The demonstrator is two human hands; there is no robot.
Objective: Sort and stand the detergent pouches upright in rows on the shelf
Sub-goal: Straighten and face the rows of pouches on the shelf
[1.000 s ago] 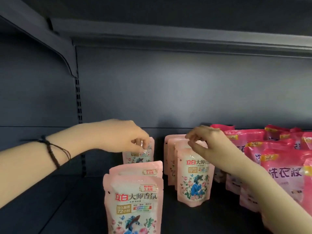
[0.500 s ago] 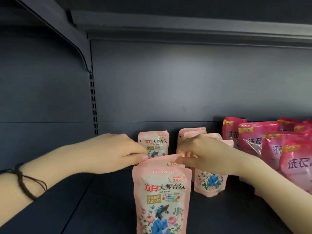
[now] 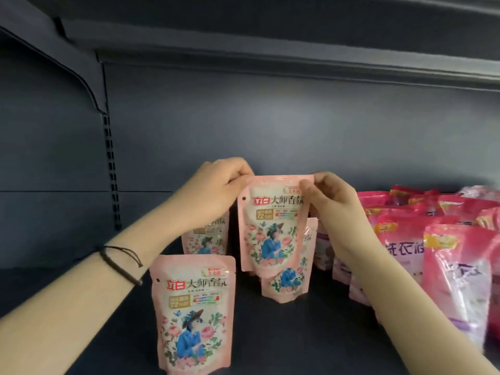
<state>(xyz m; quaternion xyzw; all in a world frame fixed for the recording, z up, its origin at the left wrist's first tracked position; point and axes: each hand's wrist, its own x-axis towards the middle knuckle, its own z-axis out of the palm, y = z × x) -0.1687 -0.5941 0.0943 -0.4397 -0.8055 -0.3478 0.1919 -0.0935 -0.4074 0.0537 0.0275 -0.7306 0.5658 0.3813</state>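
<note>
Both hands pinch one pale pink detergent pouch by its top corners.

Left hand (image 3: 216,188) and right hand (image 3: 328,196) hold the pouch (image 3: 272,226) above the dark shelf (image 3: 324,334); another pouch (image 3: 193,312) stands near the front edge, magenta pouches (image 3: 457,272) crowd the right end.

held pouch (image 3: 273,226): pale pink, red lettering, blue figure among pink roses
near pouch (image 3: 192,312): same floral print
right pouches (image 3: 457,269): hot pink, yellow tags
shelf (image 3: 319,334): dark grey
wrist cord (image 3: 121,262): black

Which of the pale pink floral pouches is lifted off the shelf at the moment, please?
The middle pouch, pinched at its top corners by the left hand and right hand; the others stand on the shelf.
</note>
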